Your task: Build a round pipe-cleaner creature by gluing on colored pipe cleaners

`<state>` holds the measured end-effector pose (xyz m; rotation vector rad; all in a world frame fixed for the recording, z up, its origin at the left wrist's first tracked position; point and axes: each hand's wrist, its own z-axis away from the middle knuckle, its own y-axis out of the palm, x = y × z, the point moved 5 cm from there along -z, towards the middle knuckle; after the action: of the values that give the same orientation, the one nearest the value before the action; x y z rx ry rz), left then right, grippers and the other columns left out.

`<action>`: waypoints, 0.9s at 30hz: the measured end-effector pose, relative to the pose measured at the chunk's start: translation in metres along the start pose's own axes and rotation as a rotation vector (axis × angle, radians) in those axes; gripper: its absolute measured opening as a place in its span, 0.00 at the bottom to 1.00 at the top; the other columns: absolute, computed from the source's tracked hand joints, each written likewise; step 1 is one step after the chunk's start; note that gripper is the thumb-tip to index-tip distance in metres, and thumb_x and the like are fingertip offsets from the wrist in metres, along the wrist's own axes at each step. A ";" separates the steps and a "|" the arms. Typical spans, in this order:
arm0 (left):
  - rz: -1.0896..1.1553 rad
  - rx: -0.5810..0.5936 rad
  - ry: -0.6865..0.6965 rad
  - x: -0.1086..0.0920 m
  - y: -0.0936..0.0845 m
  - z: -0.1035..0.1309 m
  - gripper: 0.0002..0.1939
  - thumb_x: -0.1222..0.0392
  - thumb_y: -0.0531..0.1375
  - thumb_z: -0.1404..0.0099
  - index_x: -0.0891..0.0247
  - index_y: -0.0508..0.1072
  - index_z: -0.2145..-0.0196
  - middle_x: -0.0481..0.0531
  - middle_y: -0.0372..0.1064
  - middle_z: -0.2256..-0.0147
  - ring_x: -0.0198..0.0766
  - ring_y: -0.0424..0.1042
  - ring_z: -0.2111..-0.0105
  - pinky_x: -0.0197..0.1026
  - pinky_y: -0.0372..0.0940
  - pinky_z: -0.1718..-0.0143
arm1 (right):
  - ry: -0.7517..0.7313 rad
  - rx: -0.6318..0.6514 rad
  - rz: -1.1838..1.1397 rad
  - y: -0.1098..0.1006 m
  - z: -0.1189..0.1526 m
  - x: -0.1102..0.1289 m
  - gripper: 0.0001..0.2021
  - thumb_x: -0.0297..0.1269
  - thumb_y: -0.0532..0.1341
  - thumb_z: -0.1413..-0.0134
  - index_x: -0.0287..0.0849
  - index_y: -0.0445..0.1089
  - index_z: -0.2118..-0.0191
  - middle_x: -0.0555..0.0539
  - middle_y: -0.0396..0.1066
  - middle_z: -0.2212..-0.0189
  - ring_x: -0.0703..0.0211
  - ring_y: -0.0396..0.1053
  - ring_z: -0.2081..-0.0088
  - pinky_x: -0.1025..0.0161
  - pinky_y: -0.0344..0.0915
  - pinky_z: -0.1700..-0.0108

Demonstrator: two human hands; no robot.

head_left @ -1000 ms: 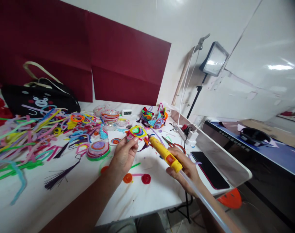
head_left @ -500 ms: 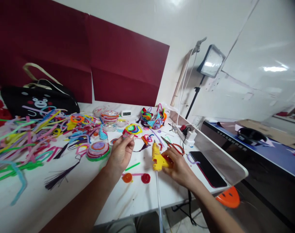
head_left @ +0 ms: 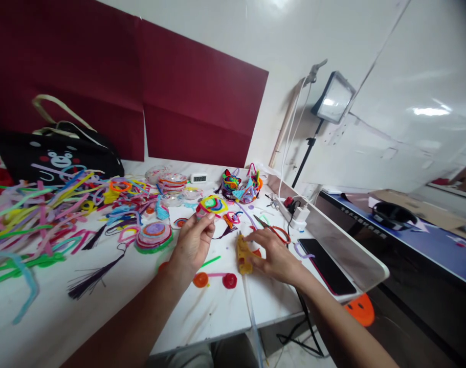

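Yellow glue gun point(head_left: 245, 255); blk phone point(head_left: 327, 267) w/ red edge; maroon backdrop point(head_left: 202, 102).

craft workspace, pipe cleaners point(head_left: 44, 204), glue gun point(head_left: 244, 255), scissors point(head_left: 273, 229)

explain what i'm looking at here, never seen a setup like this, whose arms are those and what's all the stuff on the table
There is no machine here: these are a person's own bare hands. Every picture comes from one camera worn on their head, looking forward and down.

The left hand pinches a colourful coiled piece between its fingers. The right hand is at a yellow glue gun; how firmly it grips is unclear.

On the white table, a heap of fuzzy craft stems lies to the left, before a black bag. Scissors and what looks like a phone lie to the right. Nearer are an orange coil and a red coil.
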<state>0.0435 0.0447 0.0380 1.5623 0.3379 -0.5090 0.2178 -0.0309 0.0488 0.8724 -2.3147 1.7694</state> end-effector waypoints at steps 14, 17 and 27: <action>-0.075 0.053 0.031 0.004 0.003 0.000 0.15 0.72 0.74 0.62 0.68 0.70 0.81 0.46 0.71 0.76 0.27 0.70 0.76 0.25 0.66 0.77 | 0.126 -0.508 -0.981 0.016 -0.053 0.038 0.13 0.38 0.70 0.57 0.43 0.65 0.71 0.53 0.68 0.73 0.64 0.67 0.72 0.65 0.64 0.68; -0.064 0.045 0.028 0.004 0.003 0.001 0.15 0.73 0.73 0.61 0.68 0.71 0.79 0.46 0.71 0.76 0.26 0.69 0.76 0.24 0.65 0.77 | 0.126 -0.525 -1.034 0.017 -0.053 0.037 0.12 0.36 0.70 0.56 0.43 0.66 0.70 0.53 0.69 0.73 0.65 0.66 0.73 0.66 0.63 0.69; -0.056 0.049 0.031 0.004 0.002 0.002 0.13 0.75 0.71 0.59 0.68 0.72 0.76 0.47 0.71 0.76 0.27 0.69 0.76 0.25 0.64 0.78 | 0.180 -0.490 -1.178 0.019 -0.053 0.038 0.16 0.40 0.73 0.61 0.43 0.66 0.71 0.55 0.69 0.78 0.65 0.66 0.76 0.66 0.62 0.71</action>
<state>0.0478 0.0418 0.0377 1.6128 0.3964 -0.5402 0.1634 0.0062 0.0653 1.4254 -1.4077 0.6992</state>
